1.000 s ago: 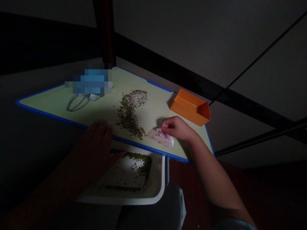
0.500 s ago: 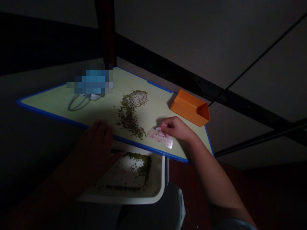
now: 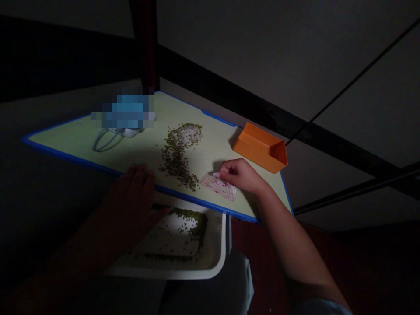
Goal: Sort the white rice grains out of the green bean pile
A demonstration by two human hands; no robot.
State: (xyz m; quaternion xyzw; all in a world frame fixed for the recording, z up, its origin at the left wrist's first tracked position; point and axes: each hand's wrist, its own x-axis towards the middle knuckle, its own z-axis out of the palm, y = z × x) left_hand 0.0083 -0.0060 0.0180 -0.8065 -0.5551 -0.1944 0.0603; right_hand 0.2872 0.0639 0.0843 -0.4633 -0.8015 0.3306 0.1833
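Note:
My right hand (image 3: 238,175) pinches a clear half-round protractor (image 3: 219,187) with pink markings between thumb and fingers. The protractor lies low at the tabletop, beside the lower end of a scatter of small green and brown beans (image 3: 177,162). Whitish grains or bare surface show among the beans at the far end; I cannot tell which. In shadow, my left hand (image 3: 133,192) rests its outstretched fingers on the table's near edge, with the thumb hanging lower over a white basin (image 3: 216,262). More green beans (image 3: 197,223) lie inside that basin, below the table edge.
An orange open box (image 3: 259,151) stands at the right back of the pale blue-rimmed table (image 3: 210,131). Toward the left back sits a white device with a looped cord (image 3: 106,142), beneath a blurred-out blue patch. A wall with dark bands runs behind. Light is dim.
The bright glare on the protractor's right corner is gone, and its markings show more clearly. Both hands and the beans look almost unmoved.

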